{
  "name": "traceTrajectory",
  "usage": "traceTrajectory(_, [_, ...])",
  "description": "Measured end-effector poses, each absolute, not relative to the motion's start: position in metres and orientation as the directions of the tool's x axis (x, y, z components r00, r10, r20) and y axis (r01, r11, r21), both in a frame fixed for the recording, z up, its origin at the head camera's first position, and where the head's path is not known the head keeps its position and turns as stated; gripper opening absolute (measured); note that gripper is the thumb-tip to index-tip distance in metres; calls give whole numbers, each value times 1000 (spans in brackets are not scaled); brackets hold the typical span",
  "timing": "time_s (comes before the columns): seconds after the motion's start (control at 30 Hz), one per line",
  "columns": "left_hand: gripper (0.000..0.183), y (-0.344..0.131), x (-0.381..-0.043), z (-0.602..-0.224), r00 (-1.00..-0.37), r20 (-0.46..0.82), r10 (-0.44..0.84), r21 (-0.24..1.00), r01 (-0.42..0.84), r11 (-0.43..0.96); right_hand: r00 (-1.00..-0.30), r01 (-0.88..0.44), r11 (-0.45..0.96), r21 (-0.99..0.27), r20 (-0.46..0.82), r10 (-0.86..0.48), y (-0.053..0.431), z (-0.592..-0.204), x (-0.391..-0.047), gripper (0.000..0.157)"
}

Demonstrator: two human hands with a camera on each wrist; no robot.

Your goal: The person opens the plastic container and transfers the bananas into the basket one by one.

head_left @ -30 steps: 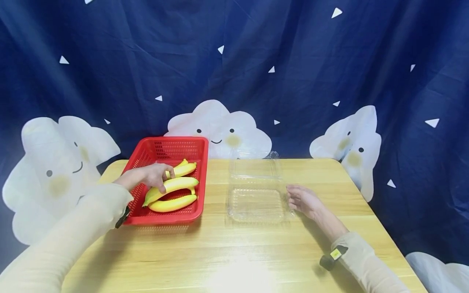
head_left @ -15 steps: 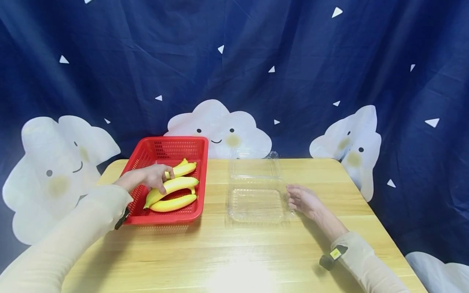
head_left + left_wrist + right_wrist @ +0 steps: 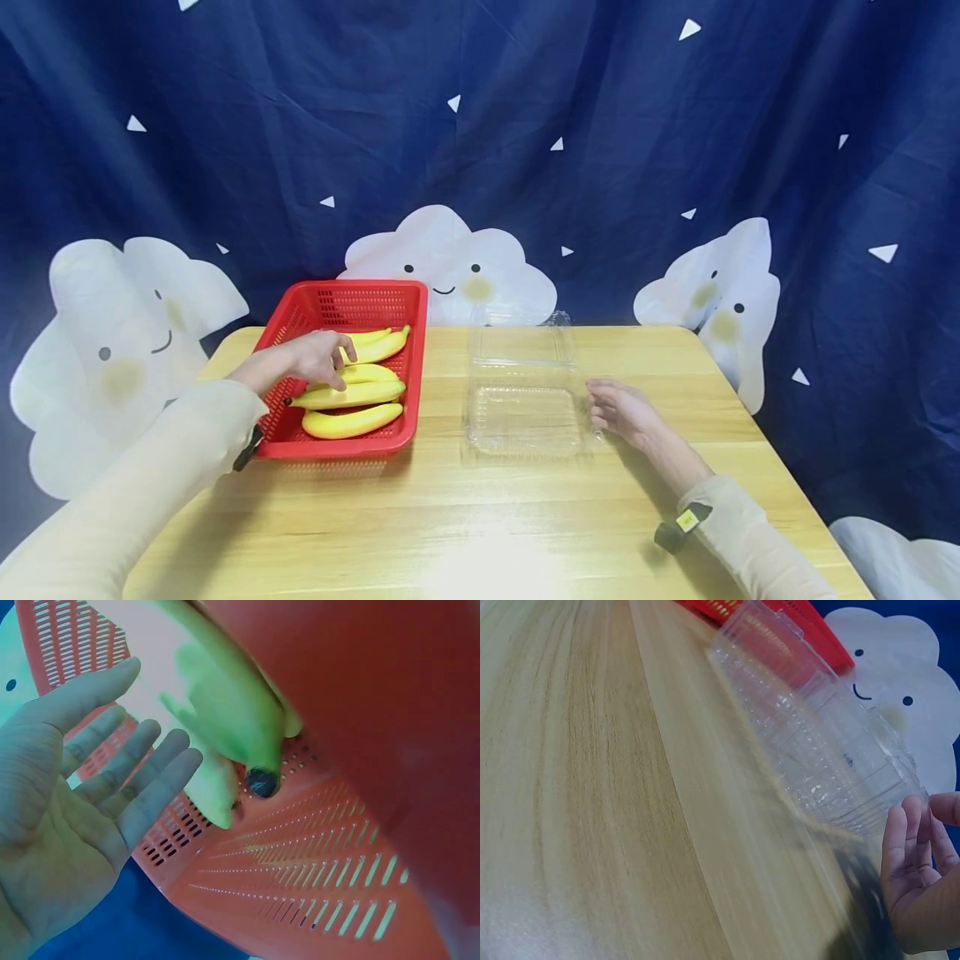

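Note:
Over the red plastic basket (image 3: 408, 417) at the left, my left hand (image 3: 318, 358) has its fingers extended above several yellow bananas (image 3: 352, 422). In the left wrist view, the left hand (image 3: 97, 772) shows its palm and spread fingers beside a banana (image 3: 232, 705) with a dark tip. Whether its fingertips touch a banana, I cannot tell. A clear plastic clamshell box (image 3: 525, 421) lies with its lid up, right of the basket. Beside that box's right edge is my right hand (image 3: 626, 412), fingers loosely bent. In the right wrist view, its fingertips meet the clamshell's edge.
The wooden table (image 3: 480, 508) carries the basket and the clamshell box. Behind it hangs a dark blue curtain (image 3: 480, 158) with white clouds and triangles. The basket's raised walls surround the bananas.
The middle banana has left my left hand's grasp and the bananas lie differently, one now across the middle. The left fingers have lifted and spread slightly. The right hand stays in place.

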State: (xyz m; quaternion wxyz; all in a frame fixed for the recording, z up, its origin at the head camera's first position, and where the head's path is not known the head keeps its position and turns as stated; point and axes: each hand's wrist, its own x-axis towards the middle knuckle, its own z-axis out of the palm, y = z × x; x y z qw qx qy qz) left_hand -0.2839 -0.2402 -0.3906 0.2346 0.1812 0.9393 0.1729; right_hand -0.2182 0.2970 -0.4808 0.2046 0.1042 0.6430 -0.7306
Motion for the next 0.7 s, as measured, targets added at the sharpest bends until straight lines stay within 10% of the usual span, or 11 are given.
traceTrajectory(0.4, [50, -234, -275, -381, -879, -238, 413, 429, 286, 857, -916, 397, -80, -914, -390, -90, 300, -478, -219, 49])
traceTrajectory(0.7, [71, -217, -253, -382, -938, -68, 341, 386, 290, 876, -991, 127, 333, -934, -104, 87, 297, -462, -217, 53])
